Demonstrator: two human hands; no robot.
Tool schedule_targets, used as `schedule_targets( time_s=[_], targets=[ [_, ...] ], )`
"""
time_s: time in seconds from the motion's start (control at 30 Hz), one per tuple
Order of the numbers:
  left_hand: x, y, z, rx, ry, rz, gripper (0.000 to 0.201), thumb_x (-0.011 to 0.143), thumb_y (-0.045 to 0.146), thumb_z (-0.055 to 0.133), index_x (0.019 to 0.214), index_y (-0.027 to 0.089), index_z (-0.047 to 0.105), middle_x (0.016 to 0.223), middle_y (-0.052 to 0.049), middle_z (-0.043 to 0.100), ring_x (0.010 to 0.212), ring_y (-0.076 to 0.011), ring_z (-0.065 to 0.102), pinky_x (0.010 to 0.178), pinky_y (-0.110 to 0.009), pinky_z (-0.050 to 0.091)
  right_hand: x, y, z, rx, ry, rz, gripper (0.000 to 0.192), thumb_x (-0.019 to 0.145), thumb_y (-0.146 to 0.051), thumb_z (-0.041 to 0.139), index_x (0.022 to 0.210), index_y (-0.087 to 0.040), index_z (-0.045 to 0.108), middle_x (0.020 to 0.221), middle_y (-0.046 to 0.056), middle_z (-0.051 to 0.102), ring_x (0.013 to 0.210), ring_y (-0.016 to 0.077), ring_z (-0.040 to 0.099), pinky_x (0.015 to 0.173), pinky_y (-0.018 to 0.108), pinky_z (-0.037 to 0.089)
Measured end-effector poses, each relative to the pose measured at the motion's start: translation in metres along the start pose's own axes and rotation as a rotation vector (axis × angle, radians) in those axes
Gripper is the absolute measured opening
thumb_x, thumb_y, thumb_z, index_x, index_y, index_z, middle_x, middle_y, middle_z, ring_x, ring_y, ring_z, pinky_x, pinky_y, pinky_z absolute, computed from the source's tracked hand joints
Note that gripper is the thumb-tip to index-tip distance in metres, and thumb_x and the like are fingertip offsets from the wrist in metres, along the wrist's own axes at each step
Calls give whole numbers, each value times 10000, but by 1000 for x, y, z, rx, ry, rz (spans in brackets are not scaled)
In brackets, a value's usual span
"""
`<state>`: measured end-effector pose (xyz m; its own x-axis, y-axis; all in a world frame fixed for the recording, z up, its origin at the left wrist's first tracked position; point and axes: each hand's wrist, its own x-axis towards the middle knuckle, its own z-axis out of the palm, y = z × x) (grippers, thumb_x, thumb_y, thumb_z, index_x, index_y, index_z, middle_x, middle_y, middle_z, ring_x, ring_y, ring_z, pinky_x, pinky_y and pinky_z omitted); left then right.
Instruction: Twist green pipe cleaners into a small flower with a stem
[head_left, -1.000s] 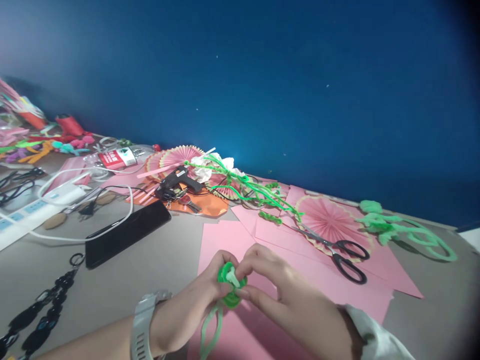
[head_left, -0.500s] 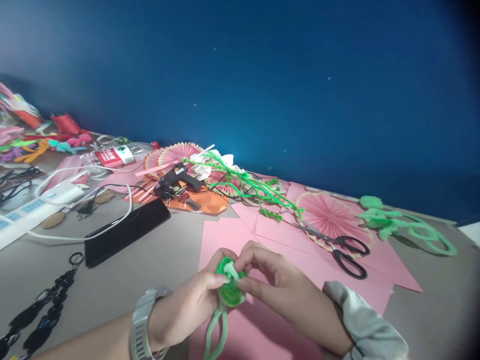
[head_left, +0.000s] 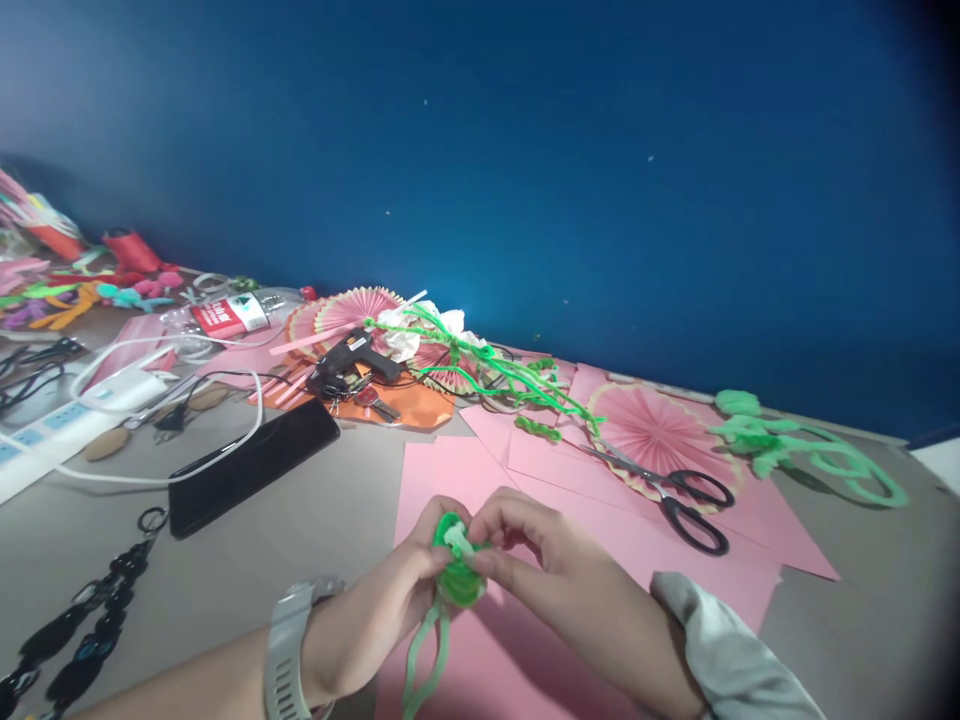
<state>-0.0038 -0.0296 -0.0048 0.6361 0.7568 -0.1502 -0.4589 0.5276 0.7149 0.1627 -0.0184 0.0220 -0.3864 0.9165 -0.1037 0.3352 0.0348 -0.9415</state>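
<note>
Between my two hands is a small round green pipe-cleaner piece [head_left: 460,585], with a paler green strand across its top and a pale green loop [head_left: 426,660] hanging below it. My left hand [head_left: 390,600], with a grey watch [head_left: 289,640] at the wrist, is closed around its left side. The thumb and fingertips of my right hand [head_left: 536,555] pinch its upper right edge. Some of the piece is hidden behind my fingers. Pink paper sheets [head_left: 442,475] lie under both hands.
Black-handled scissors [head_left: 667,485] lie right of my hands. Beyond are pink paper fans [head_left: 652,430], green pipe cleaners [head_left: 525,375] and a glue gun [head_left: 356,360]. On the left are a phone [head_left: 255,470], a power strip [head_left: 75,425] and a bottle [head_left: 232,312]. A blue wall [head_left: 525,180] stands behind.
Both hands keep their hold on the green piece, with only a slight shift of the fingers. The whole view has moved a little.
</note>
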Motion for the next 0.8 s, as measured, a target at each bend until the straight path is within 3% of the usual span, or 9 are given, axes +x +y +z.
schedule_targets(
  time_s=[0.17, 0.37, 0.53, 0.67, 0.8],
  targets=[
    [2, 3, 0, -5, -46, -10, 84, 844, 198, 353, 861, 185, 434, 826, 3, 385, 737, -120, 386, 692, -273, 322, -1, -4, 0, 9, -55, -91, 85, 835, -133, 562, 807, -214, 562, 836, -22, 515, 800, 132, 516, 719, 255, 419],
    [-9, 6, 12, 583, 170, -38, 142, 941, 336, 337, 990, 228, 413, 817, 19, 378, 781, -127, 399, 753, -266, 345, -7, -5, 7, -135, 50, -71, 220, 774, -218, 646, 754, -212, 427, 840, -23, 500, 799, 152, 510, 720, 283, 412],
    [-9, 1, 11, 800, 172, 100, 165, 960, 338, 277, 1056, 241, 370, 894, -5, 428, 858, -144, 429, 760, -260, 351, -7, -1, 9, -259, 97, -193, 122, 848, -134, 488, 779, -208, 418, 840, 0, 510, 809, 159, 507, 710, 286, 400],
    [-9, -2, 8, 857, 180, 153, 196, 967, 327, 250, 1139, 259, 315, 924, -14, 441, 925, -153, 444, 769, -256, 362, -6, 0, 5, -474, 182, -289, 93, 845, -166, 497, 817, -196, 414, 804, 18, 520, 749, 177, 500, 661, 300, 379],
    [-12, -1, 10, 961, 206, 194, 227, 971, 305, 228, 1183, 265, 297, 919, -12, 448, 920, -145, 443, 823, -252, 350, -7, 2, 2, -803, 167, -497, 150, 885, -192, 415, 741, -190, 456, 703, 20, 515, 630, 182, 439, 613, 321, 327]
  ],
)
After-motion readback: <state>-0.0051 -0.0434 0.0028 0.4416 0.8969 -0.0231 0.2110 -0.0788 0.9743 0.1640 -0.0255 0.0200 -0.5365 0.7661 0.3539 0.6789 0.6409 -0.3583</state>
